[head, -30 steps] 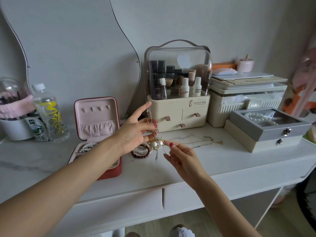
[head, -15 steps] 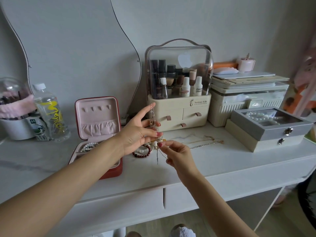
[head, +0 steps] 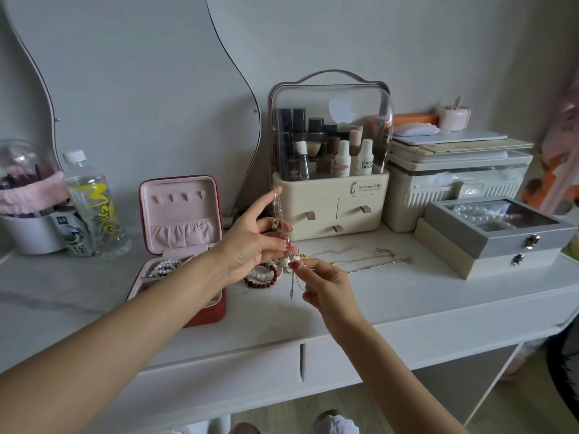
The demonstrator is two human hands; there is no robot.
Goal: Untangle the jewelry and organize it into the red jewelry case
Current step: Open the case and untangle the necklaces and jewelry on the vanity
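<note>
Holding the tangled silver chain up over the white vanity top, I had it strung between both hands. My left hand kept the upper run: the chain hung from the raised forefinger and passed down through a pinch of thumb and curled fingers, the other fingers loosely spread. My right hand pinched the lower end between thumb and forefinger, just below the left, the remaining fingers curled in; a short tail of chain dangled under that pinch. Right behind the pinch sat the knot of pearl and gold pieces, though I could not tell whether the chain was caught in it. A dark red bead bracelet lay on the top just beside it, and two fine necklaces trailed off to the right.

I judged this to be the untangling step, with the chain not yet free. The next move called for a slow, light draw apart while watching for a snag, then carrying the chain left.

The red jewelry case stood open near my left forearm, its pink lid upright and a pearl strand already in the tray. Behind stood the clear cosmetics organizer, a grey jewelry box to the right, and a water bottle far left.
</note>
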